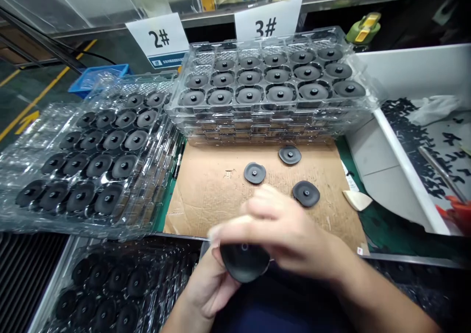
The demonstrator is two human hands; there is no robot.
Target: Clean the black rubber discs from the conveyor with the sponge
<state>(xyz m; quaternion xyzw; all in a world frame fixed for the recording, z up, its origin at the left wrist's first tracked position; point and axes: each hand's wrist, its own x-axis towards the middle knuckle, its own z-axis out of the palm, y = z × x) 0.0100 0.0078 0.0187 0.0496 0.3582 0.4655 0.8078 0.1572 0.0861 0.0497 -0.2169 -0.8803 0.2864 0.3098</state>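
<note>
A black rounded disc part (246,264) with a small central hub is held tilted near the table's front edge. My left hand (211,284) grips it from below and the left, its thumb and fingers closed about the edge. Over the top of the disc lies my right hand (283,225), slightly blurred, with fingers bent and pressed together; whatever they hold is hidden. Beyond the hands, three similar discs rest apart on the cardboard sheet (206,191): one disc (254,173) at left, another (290,154) farther back, the third (306,193) at right.
Stacked clear trays (257,105) of black discs stand at the back, with another stack (142,195) at left. Below left sits a lower tray (106,284). A white bin (401,161) at right holds small black pieces and a red-handled tool (459,208). Paper signs read 2# and 3#.
</note>
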